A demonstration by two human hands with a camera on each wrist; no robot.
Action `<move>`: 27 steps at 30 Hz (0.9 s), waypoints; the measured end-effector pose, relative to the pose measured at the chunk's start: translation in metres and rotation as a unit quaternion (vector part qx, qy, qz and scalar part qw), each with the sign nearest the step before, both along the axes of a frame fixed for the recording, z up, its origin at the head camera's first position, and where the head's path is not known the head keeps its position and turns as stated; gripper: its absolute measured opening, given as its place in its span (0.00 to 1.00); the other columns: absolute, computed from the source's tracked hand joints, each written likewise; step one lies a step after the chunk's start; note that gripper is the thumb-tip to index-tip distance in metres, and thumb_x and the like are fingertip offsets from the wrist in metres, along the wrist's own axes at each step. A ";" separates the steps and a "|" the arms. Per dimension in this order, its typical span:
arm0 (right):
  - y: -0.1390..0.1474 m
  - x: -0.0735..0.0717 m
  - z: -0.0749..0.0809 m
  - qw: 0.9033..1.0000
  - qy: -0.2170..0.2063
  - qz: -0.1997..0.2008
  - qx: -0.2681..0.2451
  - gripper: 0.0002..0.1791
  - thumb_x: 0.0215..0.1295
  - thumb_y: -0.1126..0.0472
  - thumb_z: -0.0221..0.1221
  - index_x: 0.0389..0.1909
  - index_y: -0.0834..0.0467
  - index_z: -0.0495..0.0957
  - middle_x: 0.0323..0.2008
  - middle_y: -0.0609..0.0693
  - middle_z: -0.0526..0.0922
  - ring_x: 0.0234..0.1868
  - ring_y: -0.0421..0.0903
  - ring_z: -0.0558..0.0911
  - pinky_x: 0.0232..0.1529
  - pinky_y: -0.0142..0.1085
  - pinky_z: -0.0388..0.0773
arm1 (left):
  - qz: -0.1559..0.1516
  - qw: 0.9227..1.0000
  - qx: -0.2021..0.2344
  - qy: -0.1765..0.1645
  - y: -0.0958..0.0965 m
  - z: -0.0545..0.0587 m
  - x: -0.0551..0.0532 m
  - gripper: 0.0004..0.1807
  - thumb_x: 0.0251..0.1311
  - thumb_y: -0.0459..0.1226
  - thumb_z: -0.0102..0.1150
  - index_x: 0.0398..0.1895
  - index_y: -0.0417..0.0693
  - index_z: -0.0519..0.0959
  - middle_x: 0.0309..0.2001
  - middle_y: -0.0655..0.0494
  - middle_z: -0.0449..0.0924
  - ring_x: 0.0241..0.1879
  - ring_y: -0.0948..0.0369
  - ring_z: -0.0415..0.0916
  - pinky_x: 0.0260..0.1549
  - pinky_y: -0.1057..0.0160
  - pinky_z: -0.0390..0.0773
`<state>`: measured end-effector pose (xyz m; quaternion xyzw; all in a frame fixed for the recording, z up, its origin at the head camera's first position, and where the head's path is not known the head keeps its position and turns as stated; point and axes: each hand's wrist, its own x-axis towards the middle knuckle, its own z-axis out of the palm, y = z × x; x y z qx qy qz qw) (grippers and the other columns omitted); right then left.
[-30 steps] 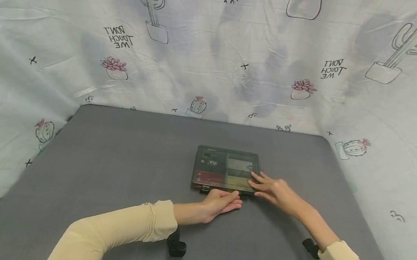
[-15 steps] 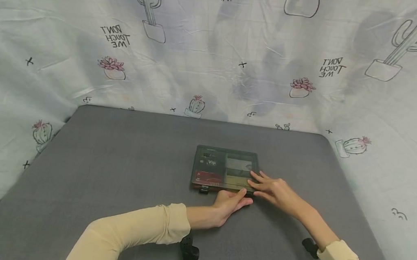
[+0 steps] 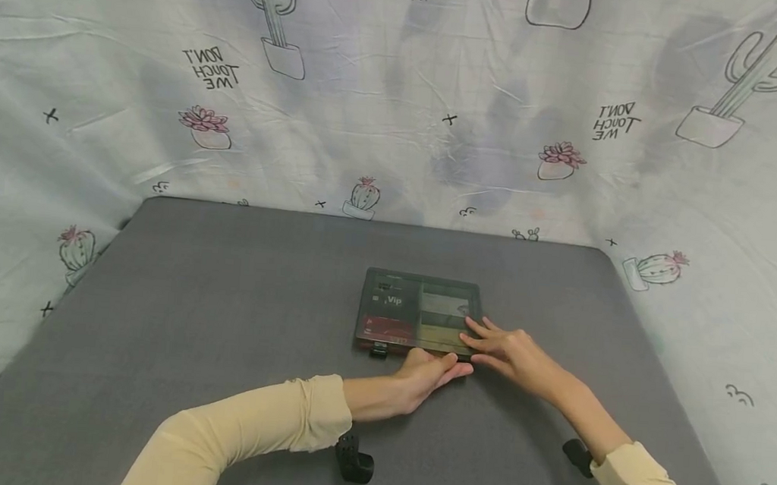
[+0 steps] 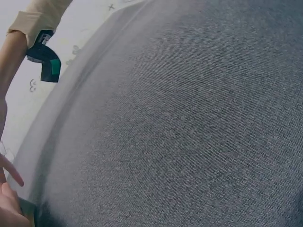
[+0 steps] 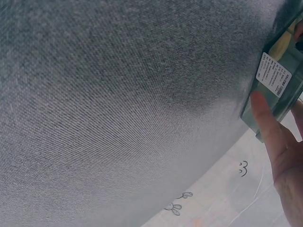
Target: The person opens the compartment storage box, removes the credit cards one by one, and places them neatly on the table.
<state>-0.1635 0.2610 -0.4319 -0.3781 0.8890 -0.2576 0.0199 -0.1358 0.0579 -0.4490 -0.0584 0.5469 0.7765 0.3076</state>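
Observation:
A flat, dark green see-through plastic case [image 3: 392, 281] with inner compartments sits mid-table, its lid down. Dark, red, white and yellowish pieces show through the lid, one printed "Vip". My right hand [image 3: 515, 355] grips the case's right side, fingertips over the lid's edge. In the right wrist view one finger [image 5: 266, 120] lies beside a white printed label [image 5: 273, 74] on the case. At the front edge, my left hand [image 3: 415, 382] pinches the right part, thumb at the rim and fingers below it, hiding the right latch. The left latch [image 3: 378, 350] shows free of both hands.
The grey cloth-covered table [image 3: 241, 292] spreads around the case. White cactus-print curtains [image 3: 400, 99] stand close along its back and sides. Black wrist cameras [image 3: 354, 460] are worn under both forearms, below the cream sleeves.
My left hand has slid right along the front edge, uncovering the left latch and covering the right one. The right hand has kept its hold; the case has hardly moved.

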 end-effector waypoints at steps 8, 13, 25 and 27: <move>0.001 -0.001 -0.001 1.000 0.006 0.004 0.002 0.23 0.61 0.63 0.63 0.57 0.65 0.76 0.62 0.66 0.68 0.61 0.70 0.66 0.43 0.48 0.79 | 0.020 1.000 -0.008 -0.011 0.004 0.002 -0.001 0.15 0.70 0.29 0.47 0.49 0.22 0.74 0.47 0.36 0.80 0.53 0.53 0.76 0.48 0.69 0.75; 0.001 -0.002 0.000 1.000 -0.010 -0.003 0.009 0.23 0.62 0.62 0.62 0.58 0.64 0.76 0.63 0.65 0.67 0.62 0.68 0.65 0.40 0.42 0.79 | 0.026 1.000 -0.003 -0.009 0.005 0.001 -0.002 0.14 0.70 0.28 0.47 0.49 0.20 0.74 0.47 0.35 0.79 0.53 0.52 0.76 0.48 0.69 0.75; 0.001 -0.006 0.003 0.999 -0.030 -0.003 0.032 0.23 0.63 0.63 0.61 0.59 0.64 0.75 0.64 0.66 0.66 0.63 0.68 0.65 0.32 0.32 0.74 | 0.050 0.998 0.010 -0.034 0.004 -0.003 -0.002 0.24 0.67 0.36 0.55 0.53 0.17 0.69 0.48 0.33 0.79 0.51 0.51 0.78 0.47 0.68 0.76; 0.001 -0.008 0.004 0.999 -0.033 -0.001 0.035 0.23 0.63 0.63 0.61 0.59 0.64 0.74 0.64 0.66 0.66 0.62 0.68 0.65 0.29 0.30 0.72 | 0.051 0.998 0.003 -0.023 0.005 -0.004 -0.002 0.23 0.67 0.35 0.55 0.53 0.17 0.69 0.47 0.34 0.79 0.51 0.50 0.77 0.48 0.67 0.76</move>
